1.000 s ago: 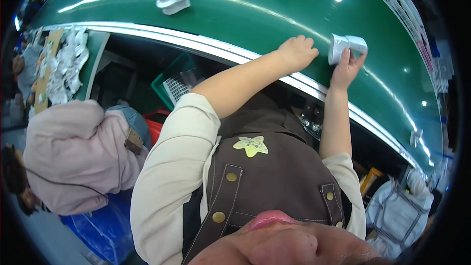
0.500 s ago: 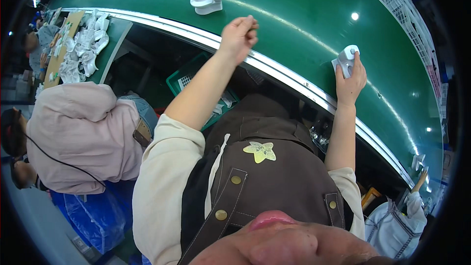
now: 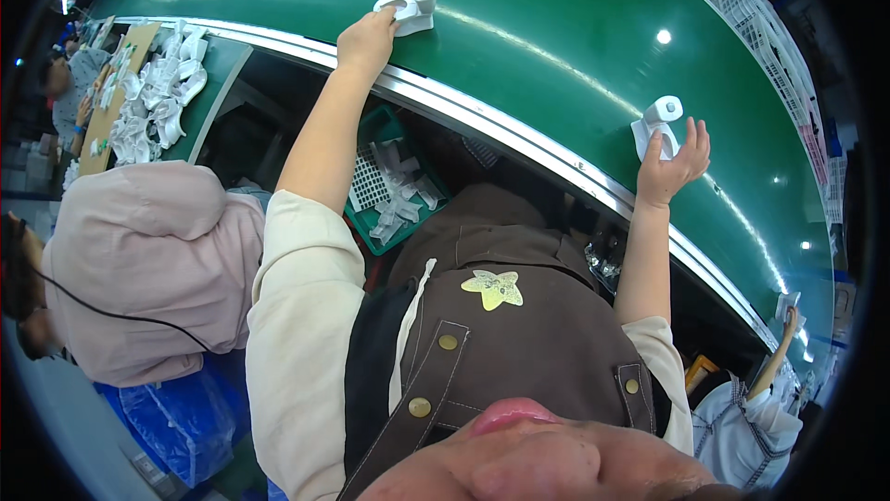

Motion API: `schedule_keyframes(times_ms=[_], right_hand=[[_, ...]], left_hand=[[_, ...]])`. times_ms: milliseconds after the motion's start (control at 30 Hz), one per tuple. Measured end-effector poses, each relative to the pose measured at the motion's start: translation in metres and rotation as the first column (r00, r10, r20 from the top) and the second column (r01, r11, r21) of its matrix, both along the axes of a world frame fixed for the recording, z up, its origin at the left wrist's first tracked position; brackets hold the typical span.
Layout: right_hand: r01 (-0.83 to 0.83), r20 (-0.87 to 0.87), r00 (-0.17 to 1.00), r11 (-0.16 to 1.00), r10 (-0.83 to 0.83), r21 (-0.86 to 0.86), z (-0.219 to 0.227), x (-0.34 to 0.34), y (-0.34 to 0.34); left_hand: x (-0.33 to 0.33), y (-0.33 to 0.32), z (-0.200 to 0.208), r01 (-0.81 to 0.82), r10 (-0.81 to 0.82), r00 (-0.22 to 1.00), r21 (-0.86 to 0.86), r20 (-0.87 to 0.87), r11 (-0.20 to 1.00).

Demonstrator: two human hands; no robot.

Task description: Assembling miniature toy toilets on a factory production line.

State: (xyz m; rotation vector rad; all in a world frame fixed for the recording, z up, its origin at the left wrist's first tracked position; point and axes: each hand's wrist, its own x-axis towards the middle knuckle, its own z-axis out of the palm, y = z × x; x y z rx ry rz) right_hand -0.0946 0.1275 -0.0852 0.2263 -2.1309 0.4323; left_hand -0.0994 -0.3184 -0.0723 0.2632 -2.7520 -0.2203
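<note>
Two small white toy toilets stand upright on the green work surface. The left toy toilet (image 3: 424, 2) has its bowl rim gripped in the fingers of my left hand (image 3: 366, 42); some fingertips are hidden by the bowl. Farther right, my right hand (image 3: 673, 167) is open beside the other toy toilet (image 3: 662, 112). Its thumb lies over the bowl's front, while the other fingers spread away to the right. Whether that thumb touches the bowl, I cannot tell.
A metal rail (image 3: 436, 93) edges the green surface (image 3: 538, 0). Below it, a green crate (image 3: 378, 240) holds white pieces. White parts (image 3: 158, 98) pile up at the far left, near a co-worker in a pink top (image 3: 148, 260). White baskets (image 3: 756, 24) stand far right; another person's arm (image 3: 777, 353) reaches in.
My left hand has moved left from above the rail onto the left toy toilet, which sits slightly farther right. My right hand has loosened its hold, its fingers spreading off the right toy toilet.
</note>
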Motion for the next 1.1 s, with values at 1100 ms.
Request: schedule_keyframes(times_ms=[1100], right_hand=[[0.13,-0.461,0.194,-0.489,0.866,-0.863,-0.031,0.027,-0.096]], left_hand=[[0.038,0.18,-0.023,0.106,-0.548,0.647,0.774,-0.53,-0.624]])
